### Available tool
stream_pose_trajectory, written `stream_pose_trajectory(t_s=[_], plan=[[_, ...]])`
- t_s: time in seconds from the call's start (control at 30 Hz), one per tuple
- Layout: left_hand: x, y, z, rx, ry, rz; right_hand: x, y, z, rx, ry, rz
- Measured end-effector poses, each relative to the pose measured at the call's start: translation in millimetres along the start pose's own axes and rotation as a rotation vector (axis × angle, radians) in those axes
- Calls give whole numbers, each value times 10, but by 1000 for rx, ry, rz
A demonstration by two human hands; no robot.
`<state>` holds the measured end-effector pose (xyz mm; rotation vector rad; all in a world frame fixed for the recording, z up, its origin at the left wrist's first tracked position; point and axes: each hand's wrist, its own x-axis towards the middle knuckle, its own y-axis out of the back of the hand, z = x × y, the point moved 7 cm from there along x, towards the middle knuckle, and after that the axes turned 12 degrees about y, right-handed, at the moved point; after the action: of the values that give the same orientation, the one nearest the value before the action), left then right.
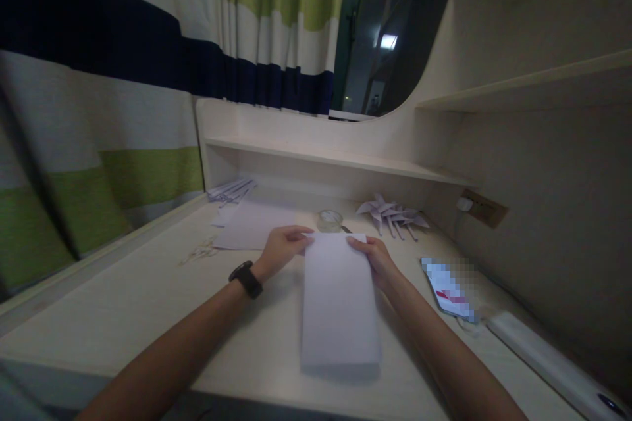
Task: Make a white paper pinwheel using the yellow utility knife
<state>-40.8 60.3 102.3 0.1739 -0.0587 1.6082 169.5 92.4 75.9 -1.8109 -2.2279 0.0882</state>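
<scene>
A white sheet of paper (340, 299), folded lengthwise, lies on the pale desk (148, 302) in front of me. My left hand (282, 247), with a black watch on its wrist, presses fingertips on the sheet's far left corner. My right hand (375, 256) holds the far right corner. Both hands rest on the paper's far edge. A roll of clear tape (330, 220) stands just beyond the sheet.
Several folded paper pinwheels (392, 214) lie at the back right. Loose white sheets (251, 223) and folded strips (231, 191) lie at the back left. A phone (448, 289) and a white bar (543, 358) sit at the right. A striped curtain (99, 112) hangs left.
</scene>
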Motion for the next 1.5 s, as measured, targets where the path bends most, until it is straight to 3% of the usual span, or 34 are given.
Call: stream_pose_trajectory(t_s=[0.2,0.37,0.5,0.87,1.0,1.2,1.5], plan=[[25,13,-35,25,9,17,70,131,-29,-17,106,121],[38,55,-58,-11,41,32,55,166,-20,-158,123,175],[47,60,-88,-67,94,-25,32,170,-46,-216,144,201],[47,69,-80,-136,118,-76,12,169,-155,-90,227,284],[55,102,-71,-125,116,-50,15,159,-102,-121,152,247],[82,204,-65,-96,115,17,9,131,12,-174,-2,88],[154,242,-137,-74,132,-27,43,121,16,-184,22,45]])
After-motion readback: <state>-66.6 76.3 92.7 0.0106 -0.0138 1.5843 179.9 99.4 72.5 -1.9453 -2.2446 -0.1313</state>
